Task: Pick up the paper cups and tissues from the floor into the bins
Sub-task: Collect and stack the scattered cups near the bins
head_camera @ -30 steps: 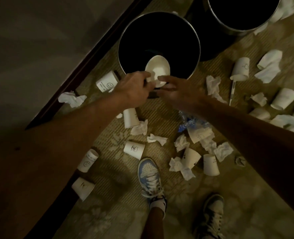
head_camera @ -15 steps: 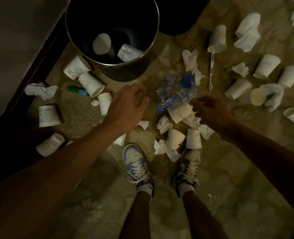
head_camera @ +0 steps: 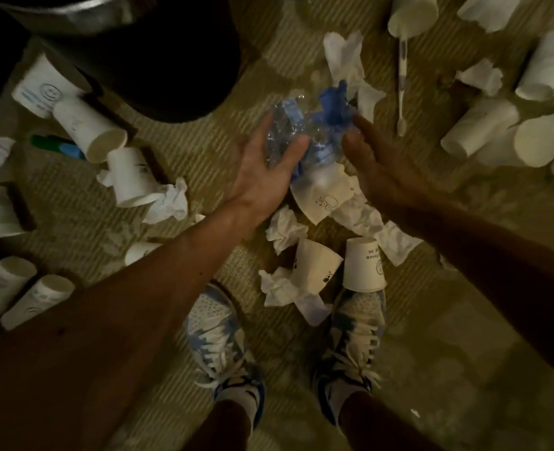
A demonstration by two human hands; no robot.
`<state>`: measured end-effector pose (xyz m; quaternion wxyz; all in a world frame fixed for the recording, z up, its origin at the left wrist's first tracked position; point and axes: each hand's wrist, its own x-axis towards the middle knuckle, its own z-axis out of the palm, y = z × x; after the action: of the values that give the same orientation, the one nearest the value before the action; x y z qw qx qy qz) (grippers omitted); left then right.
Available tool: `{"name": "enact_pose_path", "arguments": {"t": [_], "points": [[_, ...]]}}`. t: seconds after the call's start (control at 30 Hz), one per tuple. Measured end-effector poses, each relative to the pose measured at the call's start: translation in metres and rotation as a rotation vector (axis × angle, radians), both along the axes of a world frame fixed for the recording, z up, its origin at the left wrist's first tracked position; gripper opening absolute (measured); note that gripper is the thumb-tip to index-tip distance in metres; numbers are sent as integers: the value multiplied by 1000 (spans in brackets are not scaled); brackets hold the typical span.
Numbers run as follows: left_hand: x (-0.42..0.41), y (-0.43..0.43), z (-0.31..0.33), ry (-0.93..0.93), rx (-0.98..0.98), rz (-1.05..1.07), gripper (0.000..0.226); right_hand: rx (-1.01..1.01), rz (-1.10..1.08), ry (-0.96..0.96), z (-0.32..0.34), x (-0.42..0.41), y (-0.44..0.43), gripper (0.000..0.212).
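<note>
Reaching down at the centre of the frame, the left hand (head_camera: 262,170) is spread with straight fingers over a crumpled clear-and-blue plastic wrapper (head_camera: 305,125), touching it but not closed round it. The right hand (head_camera: 379,167) hangs just right of the wrapper, fingers straight and loose, holding nothing.

White paper cups and tissues litter the ribbed carpet (head_camera: 204,148). A printed cup (head_camera: 321,203) with a small cartoon mark lies on its side just below the wrapper, between the two hands. At lower centre a tipped cup (head_camera: 314,265) lies beside an upturned cup (head_camera: 363,268), which stands mouth down at the toe of the right shoe (head_camera: 357,333). In the upper left a smiley cup (head_camera: 46,89) lies close to the dark bin (head_camera: 158,66), whose metal rim is cut off by the top edge. A side-lying cup (head_camera: 477,128) rests at the right, with more cups around it.

The tissues are white and crumpled. A long tissue (head_camera: 345,56) lies above the wrapper, a balled tissue (head_camera: 283,229) below the left wrist, and a wadded tissue (head_camera: 171,203) at left centre, touching a cup.
</note>
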<state>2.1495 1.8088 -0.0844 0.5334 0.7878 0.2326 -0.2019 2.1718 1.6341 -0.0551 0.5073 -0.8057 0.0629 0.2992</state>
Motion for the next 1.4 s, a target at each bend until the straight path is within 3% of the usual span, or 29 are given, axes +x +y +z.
{"name": "enact_pose_path", "arguments": {"t": [0.1,0.2,0.3,0.43,0.6,0.77,0.9,0.97,1.03,1.13,1.23,1.3,1.4], "points": [[2,-13,-35,13,29,-12,84,26,41,-68,-38,1,-2,51],[3,-25,-62,-42,-67,39,84,47,16,-72,-73,4,-9,42],[3,-30,-81,-97,-145,149,79,88,-18,-46,-94,2,-7,19],[23,-36,-87,-188,-140,204,83,190,-58,-27,-103,13,5,26],[37,-50,-78,-201,-387,380,46,340,-91,61,-101,31,22,36],[64,-29,-52,-410,-112,293,46,402,-193,140,-73,51,32,48],[72,-19,-47,-506,54,277,50,133,-372,-171,-65,64,32,31],[74,-15,-44,-517,51,274,49,30,-439,-217,-59,72,26,40],[77,-20,-37,-555,24,249,44,198,-295,-7,-46,75,27,62],[84,-39,-15,-644,26,205,25,762,-179,353,-24,71,33,82],[86,-50,4,-703,52,168,13,937,-147,341,-6,74,35,73],[83,-55,16,-716,140,114,28,948,-166,281,8,75,38,61],[81,-65,32,-782,249,70,33,927,-234,199,19,78,37,56]]}}
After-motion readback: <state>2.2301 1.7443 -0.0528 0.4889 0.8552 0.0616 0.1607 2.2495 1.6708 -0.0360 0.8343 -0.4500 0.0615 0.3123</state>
